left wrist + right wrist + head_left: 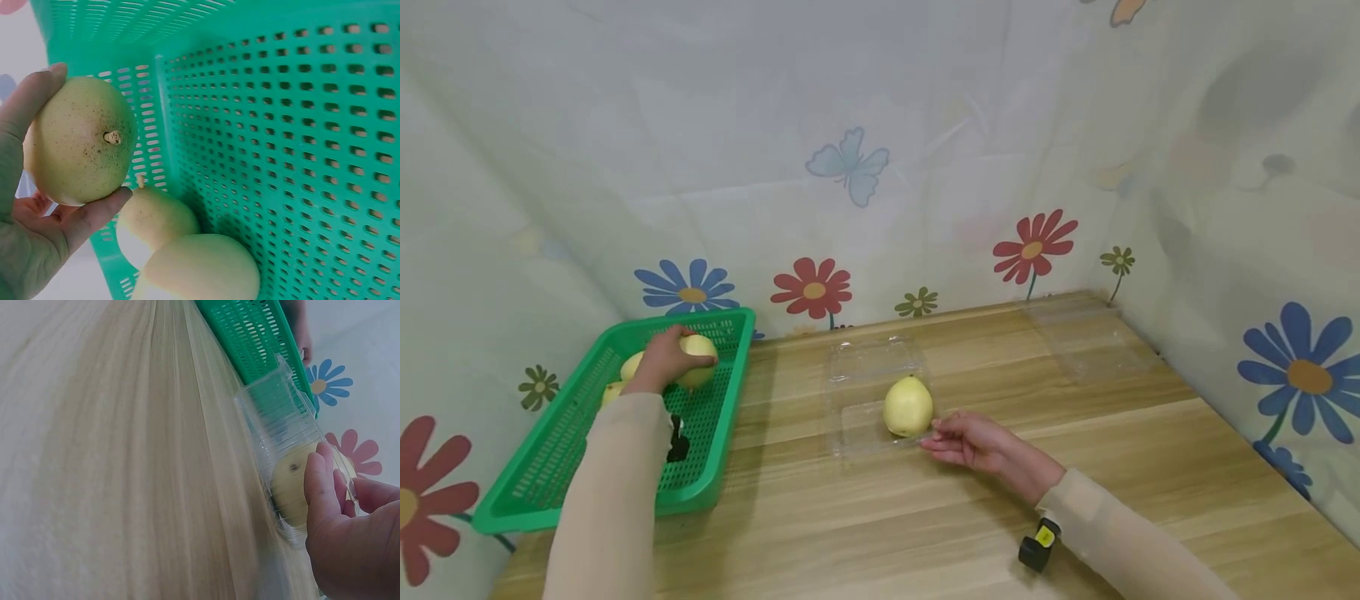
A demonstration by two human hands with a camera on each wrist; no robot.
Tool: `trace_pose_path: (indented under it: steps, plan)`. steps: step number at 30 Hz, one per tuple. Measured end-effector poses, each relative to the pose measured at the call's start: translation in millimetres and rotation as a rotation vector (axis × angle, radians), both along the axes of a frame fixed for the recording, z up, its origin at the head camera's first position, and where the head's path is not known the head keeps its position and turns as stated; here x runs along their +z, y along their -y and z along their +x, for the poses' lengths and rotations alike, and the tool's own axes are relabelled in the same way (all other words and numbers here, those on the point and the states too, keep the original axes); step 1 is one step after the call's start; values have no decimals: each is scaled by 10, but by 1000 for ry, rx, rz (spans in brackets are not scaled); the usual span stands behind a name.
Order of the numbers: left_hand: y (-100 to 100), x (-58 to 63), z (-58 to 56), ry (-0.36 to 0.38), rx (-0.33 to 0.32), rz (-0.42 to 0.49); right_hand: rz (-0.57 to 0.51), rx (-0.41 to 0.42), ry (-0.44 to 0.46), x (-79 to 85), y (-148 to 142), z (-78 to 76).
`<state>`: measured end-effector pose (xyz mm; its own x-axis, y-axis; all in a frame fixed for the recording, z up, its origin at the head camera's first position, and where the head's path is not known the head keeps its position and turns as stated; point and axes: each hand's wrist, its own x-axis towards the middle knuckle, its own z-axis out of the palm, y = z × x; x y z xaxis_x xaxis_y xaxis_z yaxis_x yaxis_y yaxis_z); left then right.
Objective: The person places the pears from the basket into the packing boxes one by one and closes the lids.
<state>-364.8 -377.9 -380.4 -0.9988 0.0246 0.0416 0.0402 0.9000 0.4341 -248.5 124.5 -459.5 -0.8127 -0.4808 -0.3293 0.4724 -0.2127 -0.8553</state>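
Inside the green basket [721, 442], my left hand [661, 364] grips a pale yellow pear [81, 140], thumb on one side and fingers on the other. Two more pears, one [156, 222] with its stem up and another [203, 269] nearer the camera, lie below it in the left wrist view. On the table, a clear plastic clamshell box [857, 429] stands open with a single pear [908, 407] in its right part. My right hand [973, 446] pinches the box's right front edge between thumb and fingers, close beside that pear.
A second clear plastic container [1093, 342] lies at the table's back right, hard to make out. The wooden table [820, 533] meets a flower-printed sheet [895, 242] at the back and sides. The basket's raised walls surround the left hand.
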Motion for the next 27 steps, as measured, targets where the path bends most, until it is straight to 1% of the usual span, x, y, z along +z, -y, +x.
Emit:
trace_pose_path:
  steps: [3,8,11,15,20,27]
  plan:
    - [-19,69,21,-2,16,30,2,-1,3,5,4,-3]
    - [-68,165,43,-25,15,55,4,0,5,15,5,7]
    - [-91,215,48,-21,20,81,1,1,4,16,6,5]
    - [-137,299,53,-2,37,171,0,2,5,6,11,-7]
    - [-211,414,66,-2,42,275,-4,1,3,8,14,-10]
    - [-256,502,92,-20,46,423,-3,2,-2,27,23,-3]
